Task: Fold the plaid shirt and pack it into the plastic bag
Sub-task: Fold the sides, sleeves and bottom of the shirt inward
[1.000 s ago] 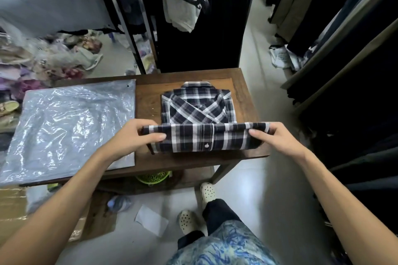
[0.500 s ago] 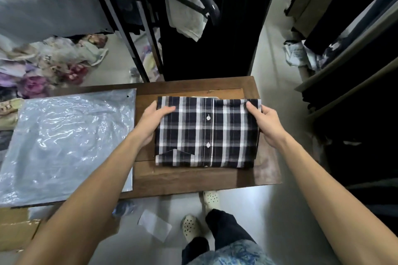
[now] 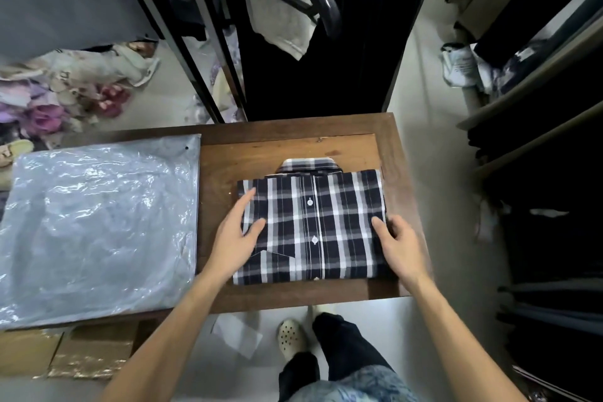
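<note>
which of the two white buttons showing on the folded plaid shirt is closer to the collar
The upper button, the one farther from the person on the plaid shirt, lies nearer the collar. The lower button sits level with the pocket flap, between both hands.

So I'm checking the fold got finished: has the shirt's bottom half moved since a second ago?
Yes. It has been folded away from the near table edge, up over the plaid shirt, nearly covering the collar.

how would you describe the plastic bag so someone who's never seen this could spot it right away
Find the brown wooden table. The plastic bag lies flat on its left part, beside the folded plaid shirt. It alone is clear, crinkly and shiny.
</note>
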`<move>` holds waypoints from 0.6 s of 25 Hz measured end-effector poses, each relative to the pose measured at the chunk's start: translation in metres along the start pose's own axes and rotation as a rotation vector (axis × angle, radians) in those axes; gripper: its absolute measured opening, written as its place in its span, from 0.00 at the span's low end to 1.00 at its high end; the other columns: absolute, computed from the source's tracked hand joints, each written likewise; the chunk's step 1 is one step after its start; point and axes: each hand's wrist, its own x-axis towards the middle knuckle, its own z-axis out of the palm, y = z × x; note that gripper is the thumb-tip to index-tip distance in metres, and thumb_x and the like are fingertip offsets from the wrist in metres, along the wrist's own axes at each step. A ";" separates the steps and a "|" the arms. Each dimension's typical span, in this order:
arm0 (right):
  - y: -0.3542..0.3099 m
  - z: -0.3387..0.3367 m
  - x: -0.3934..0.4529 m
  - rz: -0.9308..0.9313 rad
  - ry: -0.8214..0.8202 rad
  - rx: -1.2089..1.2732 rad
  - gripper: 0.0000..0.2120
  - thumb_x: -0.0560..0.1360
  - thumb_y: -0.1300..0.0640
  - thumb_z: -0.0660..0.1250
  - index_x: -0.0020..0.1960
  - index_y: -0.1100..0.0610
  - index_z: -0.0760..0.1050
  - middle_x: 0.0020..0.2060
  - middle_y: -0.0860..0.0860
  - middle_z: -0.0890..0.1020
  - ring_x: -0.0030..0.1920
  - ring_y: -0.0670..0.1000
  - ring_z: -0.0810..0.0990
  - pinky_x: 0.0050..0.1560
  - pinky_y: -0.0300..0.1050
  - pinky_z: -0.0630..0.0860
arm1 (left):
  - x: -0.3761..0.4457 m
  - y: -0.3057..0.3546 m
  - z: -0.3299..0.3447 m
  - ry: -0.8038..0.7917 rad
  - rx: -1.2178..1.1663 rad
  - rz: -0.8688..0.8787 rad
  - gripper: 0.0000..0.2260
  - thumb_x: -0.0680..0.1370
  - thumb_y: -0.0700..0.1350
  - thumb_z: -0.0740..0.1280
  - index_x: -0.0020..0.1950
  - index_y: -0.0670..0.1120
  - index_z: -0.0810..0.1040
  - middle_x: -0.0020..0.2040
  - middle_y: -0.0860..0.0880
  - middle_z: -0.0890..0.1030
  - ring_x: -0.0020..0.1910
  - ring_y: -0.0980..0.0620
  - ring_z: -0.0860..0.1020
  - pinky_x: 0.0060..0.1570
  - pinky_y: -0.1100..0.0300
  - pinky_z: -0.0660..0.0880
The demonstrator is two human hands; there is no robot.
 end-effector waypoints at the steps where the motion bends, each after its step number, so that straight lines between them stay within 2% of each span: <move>1: 0.000 0.003 0.000 -0.047 0.039 -0.023 0.08 0.84 0.52 0.64 0.50 0.53 0.78 0.45 0.45 0.84 0.45 0.37 0.81 0.45 0.33 0.73 | 0.004 -0.002 0.002 0.003 0.020 0.061 0.26 0.83 0.44 0.66 0.79 0.58 0.65 0.76 0.62 0.68 0.73 0.67 0.62 0.77 0.54 0.62; 4: -0.002 0.011 0.010 -0.063 0.142 -0.137 0.15 0.84 0.41 0.60 0.62 0.48 0.78 0.54 0.44 0.85 0.56 0.46 0.81 0.58 0.47 0.76 | 0.021 -0.003 0.008 0.042 0.030 0.136 0.21 0.85 0.44 0.63 0.77 0.57 0.68 0.72 0.62 0.71 0.73 0.66 0.66 0.75 0.55 0.66; 5: -0.001 0.012 0.012 -0.044 0.180 -0.231 0.18 0.83 0.39 0.58 0.65 0.47 0.77 0.55 0.45 0.85 0.57 0.50 0.81 0.59 0.50 0.76 | 0.024 -0.005 0.009 0.033 0.024 0.132 0.21 0.85 0.44 0.63 0.78 0.58 0.68 0.73 0.62 0.71 0.75 0.62 0.65 0.76 0.52 0.65; 7: 0.000 0.014 0.012 -0.060 0.229 -0.345 0.19 0.84 0.39 0.56 0.67 0.45 0.75 0.52 0.48 0.86 0.54 0.54 0.81 0.54 0.49 0.74 | 0.027 -0.009 0.011 0.014 0.010 0.124 0.21 0.85 0.45 0.62 0.77 0.61 0.67 0.75 0.62 0.70 0.79 0.54 0.62 0.78 0.47 0.63; 9: -0.002 0.015 0.009 -0.097 0.241 -0.281 0.18 0.85 0.40 0.56 0.67 0.47 0.75 0.47 0.47 0.83 0.50 0.52 0.79 0.52 0.48 0.71 | 0.026 -0.010 0.011 0.030 -0.021 0.148 0.22 0.85 0.46 0.62 0.78 0.62 0.67 0.76 0.62 0.69 0.80 0.53 0.61 0.78 0.50 0.61; 13: -0.002 0.017 0.011 -0.032 0.297 -0.296 0.19 0.85 0.41 0.54 0.58 0.55 0.75 0.44 0.52 0.83 0.45 0.57 0.80 0.47 0.53 0.73 | 0.030 -0.002 0.011 0.028 -0.025 0.136 0.24 0.85 0.45 0.63 0.81 0.57 0.63 0.75 0.64 0.67 0.76 0.64 0.62 0.75 0.60 0.62; 15: -0.004 0.019 0.011 -0.015 0.307 -0.306 0.19 0.85 0.41 0.53 0.54 0.55 0.73 0.40 0.51 0.82 0.41 0.56 0.80 0.43 0.53 0.72 | 0.031 -0.002 0.015 0.040 0.006 0.120 0.25 0.85 0.45 0.63 0.81 0.56 0.62 0.73 0.64 0.67 0.73 0.67 0.63 0.70 0.63 0.63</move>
